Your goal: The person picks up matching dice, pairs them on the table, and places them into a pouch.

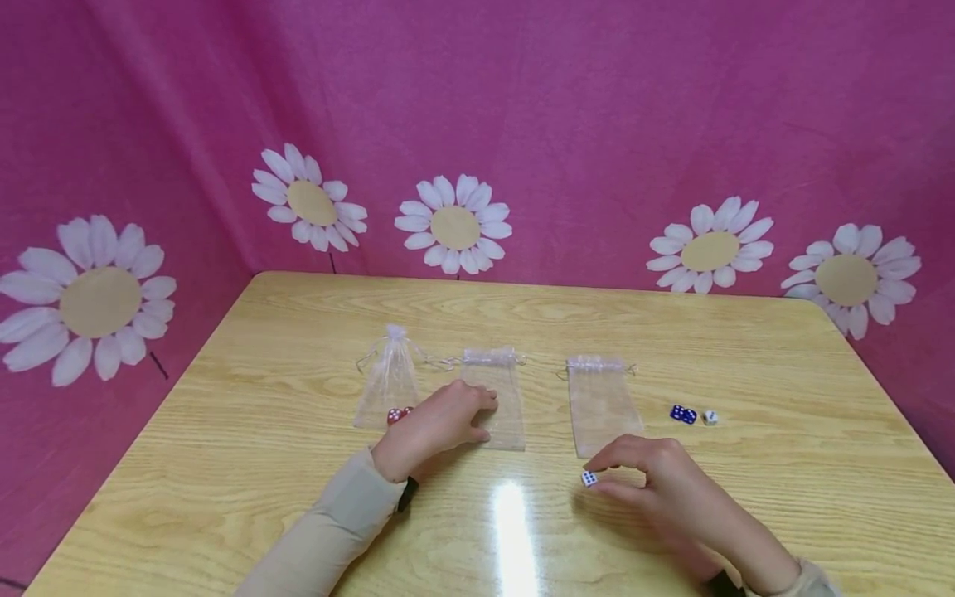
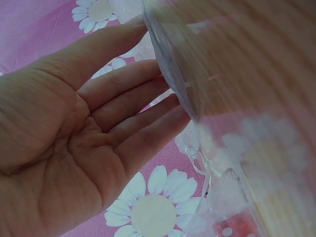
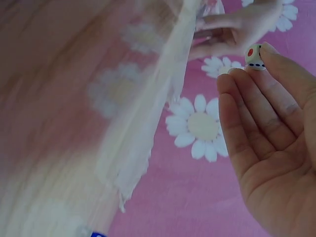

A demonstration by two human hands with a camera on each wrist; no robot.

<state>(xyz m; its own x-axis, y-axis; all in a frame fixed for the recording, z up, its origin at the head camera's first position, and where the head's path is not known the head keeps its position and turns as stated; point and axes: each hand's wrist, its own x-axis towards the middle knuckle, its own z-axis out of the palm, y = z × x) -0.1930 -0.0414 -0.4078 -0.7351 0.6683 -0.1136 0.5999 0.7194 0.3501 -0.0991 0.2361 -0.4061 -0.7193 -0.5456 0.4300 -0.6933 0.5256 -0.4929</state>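
Fingers of the right hand [image 1: 671, 485]: thumb and fingertip pinch one white die [image 1: 589, 478], near the lower edge of the right bag. Fingers of the left hand [image 1: 443, 419]: loose and released, touching the middle bag.

Magenta backdrop [image 1: 567, 124], fabric, cut off by the frame. Table [image 1: 283, 497], one, wood-grain, near edge out of frame. Daisies [image 1: 455, 227], printed, five in the head view. Organza drawstring bags, three: left bag [image 1: 391, 377], gathered at the neck; middle bag [image 1: 510, 406], flat, partly covered by the left hand; right bag [image 1: 600, 402], flat.

Dice, six countable: red dice [image 1: 395, 416], two visible, inside the left bag, one partly hidden by the left arm, any further ones indiscernible; blue dice [image 1: 676, 411], two, side by side on the table, right of the bags; second white die [image 1: 710, 418], one, just beside them. Blue pip counts: hard to read.
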